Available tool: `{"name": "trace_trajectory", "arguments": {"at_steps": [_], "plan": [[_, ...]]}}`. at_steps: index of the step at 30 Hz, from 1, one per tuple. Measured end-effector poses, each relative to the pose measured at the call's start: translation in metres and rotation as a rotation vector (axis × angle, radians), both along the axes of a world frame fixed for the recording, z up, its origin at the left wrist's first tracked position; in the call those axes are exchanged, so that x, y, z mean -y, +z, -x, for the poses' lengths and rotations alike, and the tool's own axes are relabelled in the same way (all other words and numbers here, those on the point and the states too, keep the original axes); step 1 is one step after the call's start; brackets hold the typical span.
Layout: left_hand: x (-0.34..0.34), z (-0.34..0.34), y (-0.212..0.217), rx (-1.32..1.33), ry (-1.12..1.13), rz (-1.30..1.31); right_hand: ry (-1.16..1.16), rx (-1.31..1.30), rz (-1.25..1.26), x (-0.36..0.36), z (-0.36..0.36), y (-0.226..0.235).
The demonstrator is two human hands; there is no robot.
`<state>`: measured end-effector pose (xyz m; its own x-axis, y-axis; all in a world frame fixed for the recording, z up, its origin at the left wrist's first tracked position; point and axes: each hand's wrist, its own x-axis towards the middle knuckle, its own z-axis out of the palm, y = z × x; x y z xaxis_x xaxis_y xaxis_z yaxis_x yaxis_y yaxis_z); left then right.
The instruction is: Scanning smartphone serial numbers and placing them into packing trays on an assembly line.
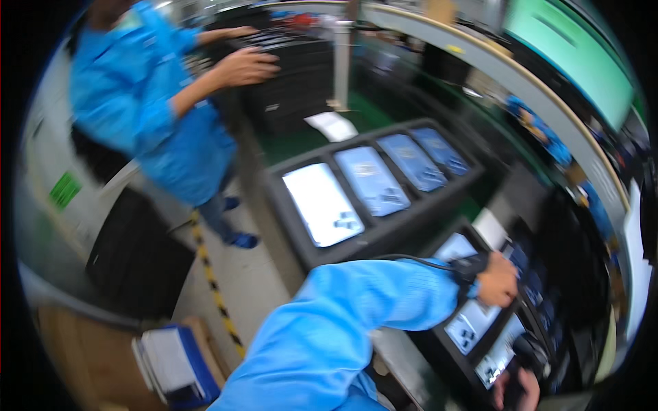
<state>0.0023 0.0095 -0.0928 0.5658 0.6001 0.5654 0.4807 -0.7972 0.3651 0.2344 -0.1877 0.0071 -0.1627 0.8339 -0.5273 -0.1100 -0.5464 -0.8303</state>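
Note:
My left hand [498, 279], with a black strapped device [469, 268] and cable at the wrist, reaches across to the right. Its fingers are curled over the near black tray [439, 342]; what they hold, if anything, is hidden. Shiny phone-shaped panels with camera cutouts lie in this tray, including a silvery panel [471, 325] just below that hand. At the lower right, my right hand [517, 390] is by the bottom end of another panel [500, 351]. A black device [531, 351] partly covers it, and its fingers are blurred.
Beyond my left arm lies a larger black tray [384, 229] with several bluish panels. A co-worker in a blue smock [151, 103] stands at far left by stacked black trays [295, 85]. A rail post [341, 65] rises behind. A box [89, 349] sits lower left.

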Motion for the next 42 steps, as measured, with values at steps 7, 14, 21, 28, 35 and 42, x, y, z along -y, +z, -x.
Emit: {"name": "trace_trajectory", "arguments": {"at_steps": [7, 14, 21, 28, 35, 42], "plan": [[0.015, 0.033, -0.005, -0.038, 0.112, 0.115, -0.341, 0.349, -0.361, 0.026, -0.097, -0.006], [0.019, 0.018, 0.0, -0.005, 0.057, 0.123, -0.502, 0.844, -0.346, 0.017, -0.167, -0.08], [0.017, 0.017, 0.017, 0.155, 0.052, 0.273, -0.494, 0.836, -0.299, -0.01, -0.21, -0.124], [0.015, 0.027, 0.022, 0.121, 0.029, 0.32, -0.516, 0.904, -0.193, -0.02, -0.189, -0.114], [0.02, 0.024, 0.023, 0.062, 0.045, 0.264, -0.496, 0.948, -0.19, -0.015, -0.195, -0.116], [0.021, 0.024, 0.027, 0.025, 0.021, 0.347, -0.511, 0.781, -0.122, -0.014, -0.188, -0.106]]}}
